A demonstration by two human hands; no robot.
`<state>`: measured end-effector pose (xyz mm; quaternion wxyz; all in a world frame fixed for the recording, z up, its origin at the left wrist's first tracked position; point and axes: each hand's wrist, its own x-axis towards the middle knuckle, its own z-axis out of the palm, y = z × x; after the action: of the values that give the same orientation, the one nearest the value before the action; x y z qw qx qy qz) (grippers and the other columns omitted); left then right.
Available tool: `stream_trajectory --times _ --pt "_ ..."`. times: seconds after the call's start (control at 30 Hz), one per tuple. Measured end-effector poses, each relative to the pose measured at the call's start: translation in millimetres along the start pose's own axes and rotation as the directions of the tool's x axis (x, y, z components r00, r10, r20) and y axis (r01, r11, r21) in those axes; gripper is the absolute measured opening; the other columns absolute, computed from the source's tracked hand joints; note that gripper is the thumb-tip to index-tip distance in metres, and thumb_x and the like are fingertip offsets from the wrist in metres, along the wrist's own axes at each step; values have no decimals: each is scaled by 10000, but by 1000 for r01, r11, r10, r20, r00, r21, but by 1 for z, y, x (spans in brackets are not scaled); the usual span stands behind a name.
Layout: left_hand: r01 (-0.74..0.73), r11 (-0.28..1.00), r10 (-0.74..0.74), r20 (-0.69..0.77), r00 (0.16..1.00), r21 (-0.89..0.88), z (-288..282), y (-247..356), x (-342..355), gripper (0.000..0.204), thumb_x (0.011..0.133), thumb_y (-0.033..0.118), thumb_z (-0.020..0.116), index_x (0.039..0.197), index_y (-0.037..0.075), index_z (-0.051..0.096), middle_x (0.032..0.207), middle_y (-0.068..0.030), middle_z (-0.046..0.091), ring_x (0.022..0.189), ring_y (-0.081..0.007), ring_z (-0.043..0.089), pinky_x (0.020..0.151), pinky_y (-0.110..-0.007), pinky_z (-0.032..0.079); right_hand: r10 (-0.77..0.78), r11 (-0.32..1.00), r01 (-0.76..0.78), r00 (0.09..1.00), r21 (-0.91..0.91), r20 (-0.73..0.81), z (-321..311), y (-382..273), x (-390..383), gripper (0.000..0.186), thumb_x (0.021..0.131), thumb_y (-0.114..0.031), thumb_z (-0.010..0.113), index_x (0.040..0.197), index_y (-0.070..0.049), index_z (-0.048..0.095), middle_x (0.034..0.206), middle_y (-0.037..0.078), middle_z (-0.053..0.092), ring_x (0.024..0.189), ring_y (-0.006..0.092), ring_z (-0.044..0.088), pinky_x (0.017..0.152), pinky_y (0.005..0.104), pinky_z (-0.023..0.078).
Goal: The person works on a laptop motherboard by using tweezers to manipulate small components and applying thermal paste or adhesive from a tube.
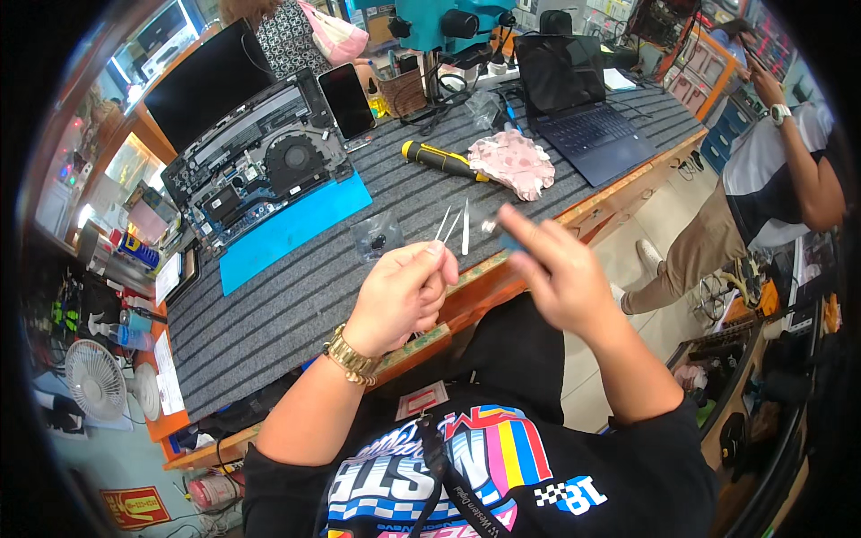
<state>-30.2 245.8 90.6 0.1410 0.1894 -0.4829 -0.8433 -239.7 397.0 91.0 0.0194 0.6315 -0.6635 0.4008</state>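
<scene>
My left hand (408, 291) is closed in a pinch around a pair of slim metal tweezers (446, 224), their tips pointing away from me. Just right of them a second pair of tweezers (465, 229) lies on the grey striped mat. My right hand (563, 280) hovers above the table's front edge, smeared by motion. Beside its fingertips show a small white piece (489, 225) and a blurred dark bluish patch; whether the fingers hold it I cannot tell. A clear plastic bag (378, 237) with a small dark part inside lies left of the tweezers.
An opened laptop (260, 161) with bared insides stands at the left back, a blue mat (291, 235) before it. A yellow-black screwdriver (439, 160), a pink spotted cloth (516, 164) and a dark laptop (592, 134) sit farther right. A person (762, 193) stands beyond the table's right end.
</scene>
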Motion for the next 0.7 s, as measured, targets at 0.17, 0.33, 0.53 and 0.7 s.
stream_trajectory --times 0.17,0.33,0.53,0.7 --pt "23 997 -22 8 1000 -73 -2 0 -2 431 1156 349 436 925 26 604 575 60 330 445 -44 256 386 -235 203 35 999 -35 999 7 18 0 -4 -6 530 963 -167 740 1480 -153 627 873 117 579 727 326 627 669 416 526" --pt "133 967 -90 197 976 -217 -6 0 -5 504 1158 412 392 936 18 615 574 53 328 446 -57 266 368 -227 225 55 999 -55 991 5 -124 7 23 5 519 965 -151 739 1472 -138 633 884 119 591 731 324 623 677 402 523" --pt "127 961 -76 207 975 -244 -8 -4 -1 622 1165 466 325 1005 -30 665 525 47 329 389 -74 310 342 -226 277 -154 982 155 988 110 -19 -6 -12 -4 563 920 -116 759 1469 -130 638 903 105 622 676 300 629 620 405 525" --pt "100 994 -103 75 992 40 4 2 -4 719 1172 497 259 1043 -65 688 496 58 336 329 -61 273 321 -231 271 -85 996 85 996 34 10 -1 -2 -6 550 948 -135 742 1484 -130 622 894 121 617 701 320 631 641 410 529"
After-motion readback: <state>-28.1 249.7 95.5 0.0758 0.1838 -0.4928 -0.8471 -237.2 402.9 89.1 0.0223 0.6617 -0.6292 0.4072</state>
